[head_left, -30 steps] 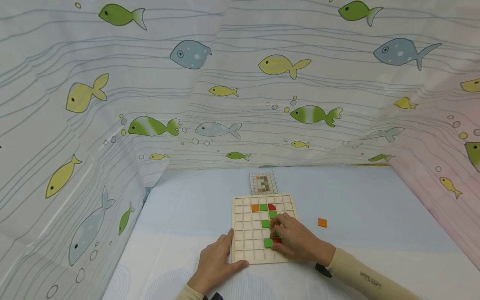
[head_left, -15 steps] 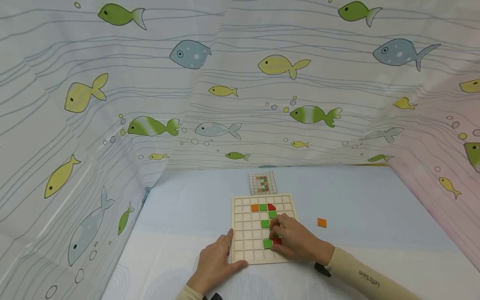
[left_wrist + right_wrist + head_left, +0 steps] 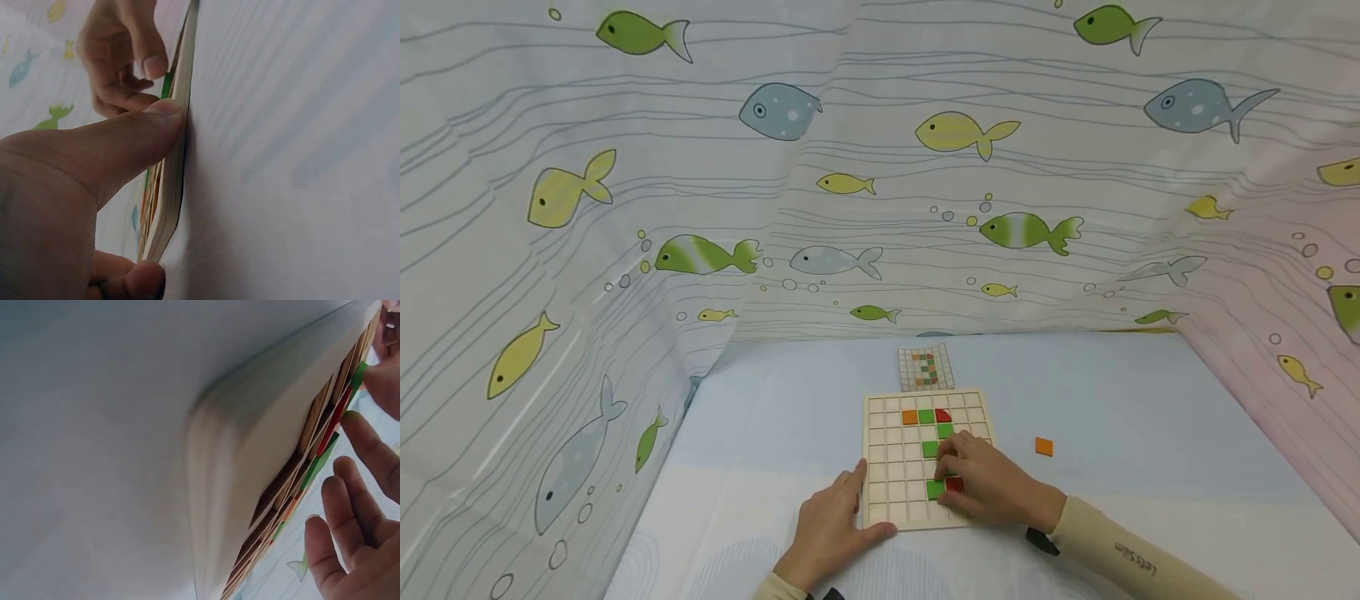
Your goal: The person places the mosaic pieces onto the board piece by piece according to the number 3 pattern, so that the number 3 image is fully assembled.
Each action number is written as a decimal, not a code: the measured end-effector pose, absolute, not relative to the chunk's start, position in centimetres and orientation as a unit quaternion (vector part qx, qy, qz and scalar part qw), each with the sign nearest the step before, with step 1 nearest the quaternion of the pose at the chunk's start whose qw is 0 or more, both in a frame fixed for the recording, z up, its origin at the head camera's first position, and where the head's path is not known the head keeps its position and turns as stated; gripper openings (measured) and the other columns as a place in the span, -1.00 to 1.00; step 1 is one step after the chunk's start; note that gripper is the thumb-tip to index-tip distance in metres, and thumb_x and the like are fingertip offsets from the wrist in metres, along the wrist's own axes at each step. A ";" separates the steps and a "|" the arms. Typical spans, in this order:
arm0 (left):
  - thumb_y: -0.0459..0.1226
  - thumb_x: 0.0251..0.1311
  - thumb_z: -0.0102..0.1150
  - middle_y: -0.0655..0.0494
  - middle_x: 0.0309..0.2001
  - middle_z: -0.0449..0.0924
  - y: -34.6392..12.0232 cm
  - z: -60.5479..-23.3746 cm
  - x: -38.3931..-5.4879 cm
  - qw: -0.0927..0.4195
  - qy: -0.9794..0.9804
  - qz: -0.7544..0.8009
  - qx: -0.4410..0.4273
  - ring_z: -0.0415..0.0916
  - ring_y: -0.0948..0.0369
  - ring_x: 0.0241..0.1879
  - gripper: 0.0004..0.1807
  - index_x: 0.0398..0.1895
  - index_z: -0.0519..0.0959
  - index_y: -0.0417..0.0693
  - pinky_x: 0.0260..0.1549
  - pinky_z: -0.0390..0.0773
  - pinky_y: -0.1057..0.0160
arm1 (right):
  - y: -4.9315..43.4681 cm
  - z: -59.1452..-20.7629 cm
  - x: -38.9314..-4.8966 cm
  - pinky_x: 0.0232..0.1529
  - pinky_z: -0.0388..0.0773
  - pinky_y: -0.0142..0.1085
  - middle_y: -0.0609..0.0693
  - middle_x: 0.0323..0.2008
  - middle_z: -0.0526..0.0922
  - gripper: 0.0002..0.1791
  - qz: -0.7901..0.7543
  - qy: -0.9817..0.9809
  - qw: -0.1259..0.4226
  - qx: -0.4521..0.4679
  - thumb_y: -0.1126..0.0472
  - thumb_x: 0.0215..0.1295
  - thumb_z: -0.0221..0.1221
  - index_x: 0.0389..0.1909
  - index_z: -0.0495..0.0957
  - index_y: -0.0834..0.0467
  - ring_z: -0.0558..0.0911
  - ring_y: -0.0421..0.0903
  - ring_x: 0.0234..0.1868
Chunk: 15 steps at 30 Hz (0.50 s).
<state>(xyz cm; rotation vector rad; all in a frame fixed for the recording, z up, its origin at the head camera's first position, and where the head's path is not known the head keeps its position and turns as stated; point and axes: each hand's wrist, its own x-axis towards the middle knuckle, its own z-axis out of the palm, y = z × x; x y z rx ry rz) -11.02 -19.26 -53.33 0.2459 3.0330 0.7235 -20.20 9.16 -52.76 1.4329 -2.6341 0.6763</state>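
A wooden grid board (image 3: 886, 470) lies on the table with green, red and orange tiles in some cells. My left hand (image 3: 829, 525) braces its near left corner, thumb on the front edge and fingers along the left side. In the left wrist view the left thumb (image 3: 119, 147) presses the board's edge. My right hand (image 3: 992, 479) is over the board's right part, thumb and index finger pinching a green tile (image 3: 935, 489) in a lower row. Beside it sits a red tile (image 3: 954, 484). The right hand's other fingers (image 3: 350, 506) hover curved, hiding some cells.
Behind the board is a small pattern card (image 3: 927, 367) with a coloured grid. One loose orange tile (image 3: 1044, 447) lies right of the board. A fish-printed sheet (image 3: 887, 217) rises at the back and along both sides.
The green tile under my right thumb and index finger has shifted very slightly toward the near left. My left hand stays at the board's corner.
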 end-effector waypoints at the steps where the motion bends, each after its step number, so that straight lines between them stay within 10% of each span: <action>1: 0.35 0.00 0.50 0.33 -0.33 0.45 -19.3 -53.3 -11.0 0.007 0.970 0.231 0.078 0.27 0.48 -0.44 0.20 0.53 0.38 -0.29 -0.52 0.30 0.41 | 9.1 -52.8 -20.2 -0.03 0.50 -0.27 -0.10 0.07 0.60 -0.79 0.218 -0.858 0.032 0.465 -0.02 0.29 0.49 -0.18 0.70 -0.06 0.48 -0.20 0.01; 15: 0.35 0.00 0.49 0.34 -0.33 0.43 -19.3 -53.4 -11.0 0.009 0.969 0.234 0.076 0.26 0.47 -0.45 0.20 0.53 0.38 -0.27 -0.55 0.28 0.40 | 9.0 -52.8 -20.3 -0.01 0.53 -0.24 -0.15 0.04 0.60 -0.80 0.198 -0.865 0.037 0.459 -0.01 0.32 0.47 -0.17 0.67 -0.08 0.48 -0.20 -0.01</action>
